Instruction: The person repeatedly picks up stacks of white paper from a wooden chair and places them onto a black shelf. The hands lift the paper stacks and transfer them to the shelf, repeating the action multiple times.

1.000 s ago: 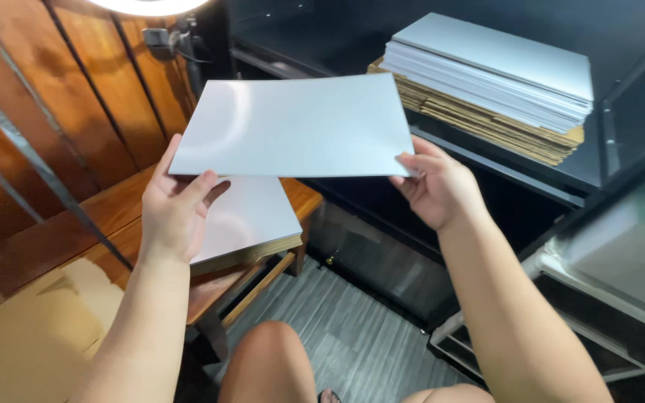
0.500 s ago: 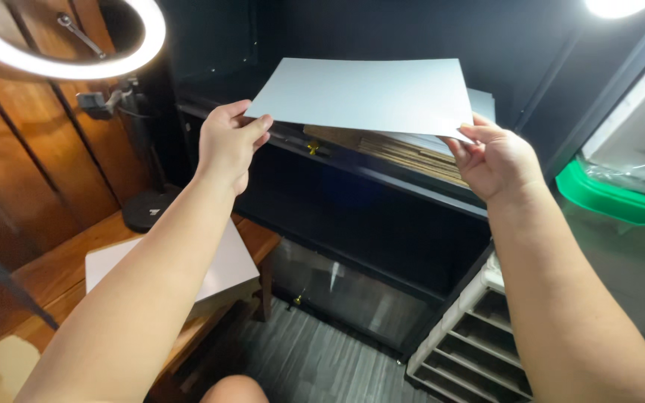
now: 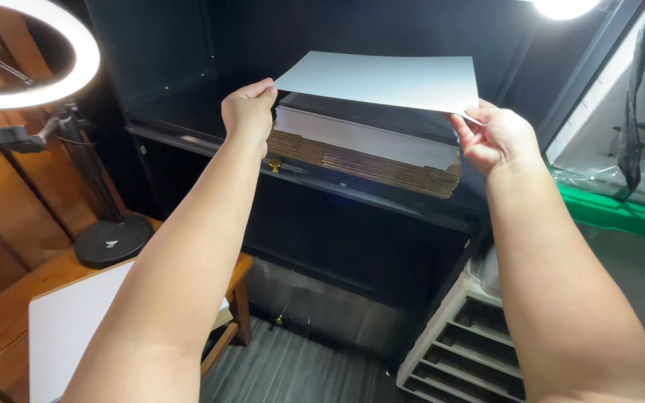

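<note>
In the head view, the left hand (image 3: 248,110) is pinching the near left corner of a pale grey sheet (image 3: 386,79), fingers curled closed on its edge, while the right hand (image 3: 496,137) is gripping the near right corner between thumb and fingertips. Holding opposite corners is keeping the thin sheet flat and level. It is hovering just above a stack of similar sheets (image 3: 367,138) lying on brown cardboard layers (image 3: 360,162) on a dark shelf (image 3: 337,183). At near left, a white board (image 3: 69,328) is resting on a wooden table (image 3: 1,313) beside a ring lamp (image 3: 31,56).
</note>
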